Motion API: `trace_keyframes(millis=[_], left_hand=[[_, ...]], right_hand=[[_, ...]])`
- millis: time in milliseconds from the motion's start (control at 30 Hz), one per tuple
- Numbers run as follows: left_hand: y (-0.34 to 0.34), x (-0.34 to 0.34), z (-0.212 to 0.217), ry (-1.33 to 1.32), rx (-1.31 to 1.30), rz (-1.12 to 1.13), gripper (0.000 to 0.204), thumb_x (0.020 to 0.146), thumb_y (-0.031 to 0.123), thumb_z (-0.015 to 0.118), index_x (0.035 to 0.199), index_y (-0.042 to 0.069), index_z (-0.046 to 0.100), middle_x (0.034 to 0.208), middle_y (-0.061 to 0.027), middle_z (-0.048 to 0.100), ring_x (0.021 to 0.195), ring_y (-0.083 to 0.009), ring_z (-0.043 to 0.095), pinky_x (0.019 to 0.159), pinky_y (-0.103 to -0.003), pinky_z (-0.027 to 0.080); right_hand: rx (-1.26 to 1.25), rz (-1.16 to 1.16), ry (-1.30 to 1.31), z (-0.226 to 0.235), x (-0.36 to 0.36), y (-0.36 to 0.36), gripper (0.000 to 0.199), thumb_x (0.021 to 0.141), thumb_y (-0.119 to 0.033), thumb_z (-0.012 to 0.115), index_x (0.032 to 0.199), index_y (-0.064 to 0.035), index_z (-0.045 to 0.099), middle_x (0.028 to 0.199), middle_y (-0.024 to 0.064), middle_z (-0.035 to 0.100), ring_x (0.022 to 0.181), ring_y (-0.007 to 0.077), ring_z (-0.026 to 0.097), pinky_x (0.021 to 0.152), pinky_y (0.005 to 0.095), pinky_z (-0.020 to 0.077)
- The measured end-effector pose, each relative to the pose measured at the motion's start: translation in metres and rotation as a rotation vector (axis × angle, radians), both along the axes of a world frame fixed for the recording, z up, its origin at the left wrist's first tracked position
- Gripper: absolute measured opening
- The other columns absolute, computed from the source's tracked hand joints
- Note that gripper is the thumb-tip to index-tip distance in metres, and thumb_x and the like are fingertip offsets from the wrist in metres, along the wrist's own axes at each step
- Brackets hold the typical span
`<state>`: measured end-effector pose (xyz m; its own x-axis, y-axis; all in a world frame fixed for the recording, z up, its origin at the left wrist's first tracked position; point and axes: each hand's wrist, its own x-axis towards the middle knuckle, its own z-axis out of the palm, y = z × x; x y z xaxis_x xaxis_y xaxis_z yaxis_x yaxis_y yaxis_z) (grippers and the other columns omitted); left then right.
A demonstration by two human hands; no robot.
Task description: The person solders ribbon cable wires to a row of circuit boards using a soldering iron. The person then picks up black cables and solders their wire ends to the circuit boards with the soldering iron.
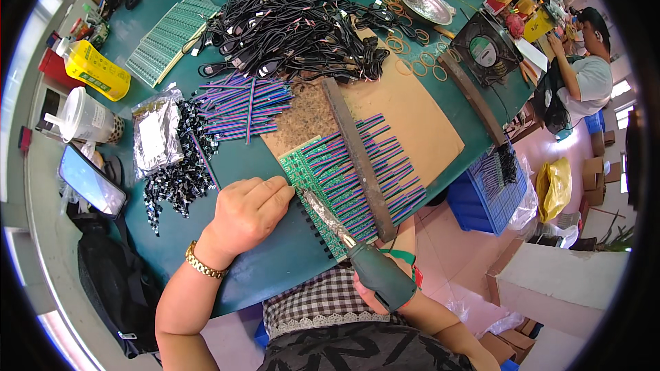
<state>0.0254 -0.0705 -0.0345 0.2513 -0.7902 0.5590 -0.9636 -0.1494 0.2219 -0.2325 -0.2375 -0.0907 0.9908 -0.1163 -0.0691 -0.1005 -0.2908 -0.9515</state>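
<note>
A soldering iron with a dark handle is gripped in my right hand. Its metal shaft slants up and left across a green circuit board, the tip near the board's left edge. My left hand is closed, fingertips pressed together beside that tip; whatever they pinch is hidden. Rows of striped ribbon wires run rightward from the board, with a dark metal bar lying across them. Small black connectors are heaped left of my left hand, below a pile of loose ribbon wires.
Tangled black cables cover the table's far middle, beside stacked circuit boards. A fan, another metal bar and a metal dish stand to the right. A phone leans at left. A person sits beyond.
</note>
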Motion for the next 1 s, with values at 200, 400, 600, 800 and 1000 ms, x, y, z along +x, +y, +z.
trace_keyframes(millis=[200,400,600,800,1000], left_hand=[[0.0,0.0,0.0,-0.004,-0.003,0.002,0.023,0.068,0.001,0.074,0.089,0.004,0.065,0.087,-0.0047,0.065,0.058,-0.0166,0.057,0.05,-0.03,0.046],[0.002,0.001,-0.002,-0.026,0.011,-0.023,0.022,0.069,0.004,0.07,0.091,0.003,0.066,0.092,-0.0069,0.066,0.061,-0.0166,0.059,0.052,-0.03,0.048],[0.001,-0.001,0.003,-0.052,0.037,-0.005,0.023,0.069,0.001,0.072,0.091,0.003,0.065,0.09,-0.0061,0.066,0.061,-0.0171,0.058,0.052,-0.03,0.047],[-0.007,-0.001,0.007,0.002,0.052,-0.011,0.023,0.069,0.0,0.072,0.09,0.004,0.066,0.088,-0.0068,0.067,0.062,-0.0201,0.06,0.055,-0.032,0.048],[-0.01,-0.009,0.043,0.078,0.179,-0.017,0.029,0.068,0.015,0.076,0.094,0.004,0.067,0.093,-0.0106,0.067,0.079,-0.0275,0.065,0.069,-0.036,0.053]], right_hand=[[-0.113,-0.08,-0.127,-0.004,-0.006,0.002,0.03,0.064,-0.015,0.074,0.092,-0.0071,0.067,0.083,0.0067,0.064,0.065,0.0243,0.063,0.056,0.0328,0.0499],[0.157,-0.149,-0.158,0.036,0.006,-0.003,0.022,0.074,-0.008,0.067,0.095,-0.0024,0.063,0.083,0.0084,0.062,0.067,0.0205,0.064,0.062,0.0291,0.0511],[0.337,-0.192,-0.146,0.044,0.013,0.001,0.018,0.083,-0.005,0.063,0.101,0.0006,0.06,0.086,0.008,0.063,0.074,0.0162,0.064,0.065,0.0293,0.0517],[0.25,-0.226,-0.074,0.04,0.011,-0.004,0.021,0.083,-0.004,0.064,0.103,0.0006,0.062,0.086,0.0071,0.064,0.073,0.0172,0.064,0.068,0.03,0.0518],[0.377,-0.346,-0.18,0.051,-0.001,-0.007,0.023,0.086,-0.01,0.063,0.105,0.0017,0.057,0.088,0.009,0.063,0.073,0.0144,0.062,0.067,0.0288,0.0513]])
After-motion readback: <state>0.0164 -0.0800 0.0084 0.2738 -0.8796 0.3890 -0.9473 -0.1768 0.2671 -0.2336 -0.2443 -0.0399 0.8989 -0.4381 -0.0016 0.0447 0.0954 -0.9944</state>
